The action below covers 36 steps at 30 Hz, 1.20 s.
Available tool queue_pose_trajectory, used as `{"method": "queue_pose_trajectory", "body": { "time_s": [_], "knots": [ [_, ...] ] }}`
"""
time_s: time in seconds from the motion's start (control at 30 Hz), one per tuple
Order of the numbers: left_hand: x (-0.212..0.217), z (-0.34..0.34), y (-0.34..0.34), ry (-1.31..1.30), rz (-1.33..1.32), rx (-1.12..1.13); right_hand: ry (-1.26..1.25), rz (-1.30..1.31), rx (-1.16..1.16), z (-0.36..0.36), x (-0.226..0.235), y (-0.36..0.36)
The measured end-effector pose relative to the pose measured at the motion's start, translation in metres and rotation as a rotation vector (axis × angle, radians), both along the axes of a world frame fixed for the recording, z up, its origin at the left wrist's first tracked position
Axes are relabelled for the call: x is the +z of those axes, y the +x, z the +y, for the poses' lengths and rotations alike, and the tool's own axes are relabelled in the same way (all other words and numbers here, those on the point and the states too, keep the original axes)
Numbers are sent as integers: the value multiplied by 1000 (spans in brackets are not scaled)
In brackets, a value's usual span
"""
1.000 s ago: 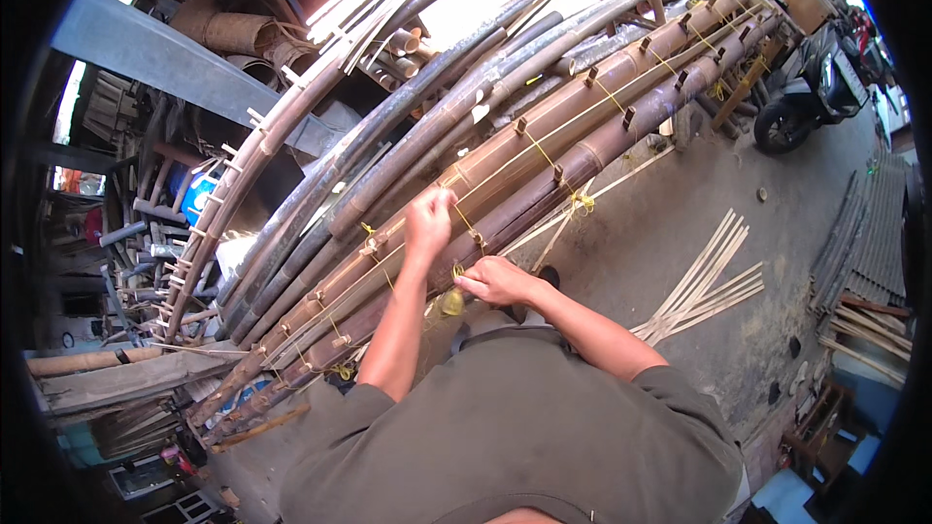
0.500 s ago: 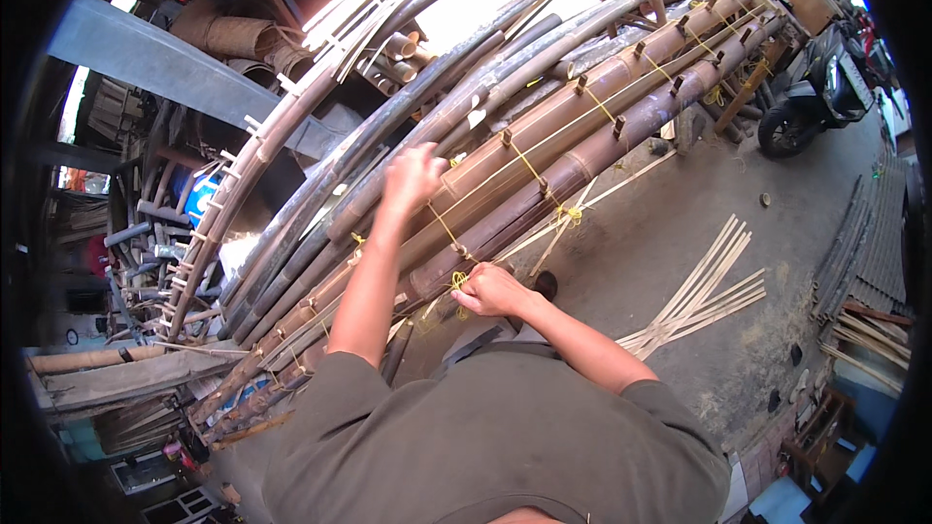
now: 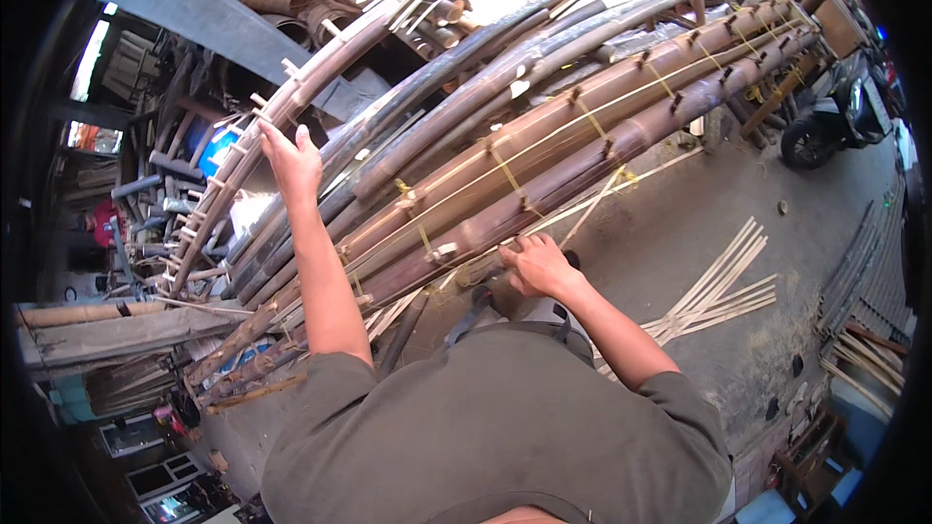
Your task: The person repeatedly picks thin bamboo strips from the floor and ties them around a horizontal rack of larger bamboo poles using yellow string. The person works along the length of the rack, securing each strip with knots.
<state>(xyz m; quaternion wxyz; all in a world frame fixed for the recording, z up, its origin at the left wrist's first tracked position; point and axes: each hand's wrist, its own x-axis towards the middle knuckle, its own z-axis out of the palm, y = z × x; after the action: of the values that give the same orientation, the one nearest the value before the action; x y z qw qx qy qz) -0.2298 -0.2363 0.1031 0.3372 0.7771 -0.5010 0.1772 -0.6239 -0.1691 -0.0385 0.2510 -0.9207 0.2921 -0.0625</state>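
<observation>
Two long brown bamboo poles run diagonally in front of me, the rear one (image 3: 544, 126) and the front one (image 3: 573, 173). Short dark pegs stick out of them, and yellow ties (image 3: 505, 167) cross between them. My left hand (image 3: 296, 165) is raised at the left with fingers stretched out, beside a curved pole with light pegs (image 3: 282, 107); whether it touches a peg is unclear. At the near side of the front pole, my right hand (image 3: 539, 267) has its fingers curled in. What they hold, if anything, is hidden.
More grey bamboo poles (image 3: 437, 141) lie behind the tied pair. Pale bamboo strips (image 3: 714, 281) are crossed on the concrete floor (image 3: 709, 194) to the right. A motorbike (image 3: 825, 121) stands at the far right. A broad grey beam (image 3: 194, 10) crosses the upper left.
My left hand has moved off the rear pole, up and to the left, and its fingers have straightened. My right hand stays low by the front pole. The whole view has shifted slightly.
</observation>
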Motion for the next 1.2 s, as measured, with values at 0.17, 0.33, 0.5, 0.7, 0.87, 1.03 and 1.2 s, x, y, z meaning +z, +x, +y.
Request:
{"method": "queue_pose_trajectory", "body": {
  "time_s": [0.17,0.33,0.5,0.7,0.87,1.03,1.2],
  "knots": [
    [-35,75,-33,708,426,-240,982,-437,-40,64,-21,68],
    [-132,124,-79,721,302,-344,1687,-1614,-974,89,2,136],
    [-220,129,-50,292,483,-480,658,-982,-420,66,70,233],
    [-123,126,-89,660,448,-313,-340,295,-146,-65,68,250],
    [-132,132,-79,567,484,-285,800,-477,-75,-73,92,237],
    [-140,127,-84,428,428,-332,557,-124,223,34,51,133],
    [-105,89,-81,121,820,-503,218,-480,96,62,12,144]
  ]
}}
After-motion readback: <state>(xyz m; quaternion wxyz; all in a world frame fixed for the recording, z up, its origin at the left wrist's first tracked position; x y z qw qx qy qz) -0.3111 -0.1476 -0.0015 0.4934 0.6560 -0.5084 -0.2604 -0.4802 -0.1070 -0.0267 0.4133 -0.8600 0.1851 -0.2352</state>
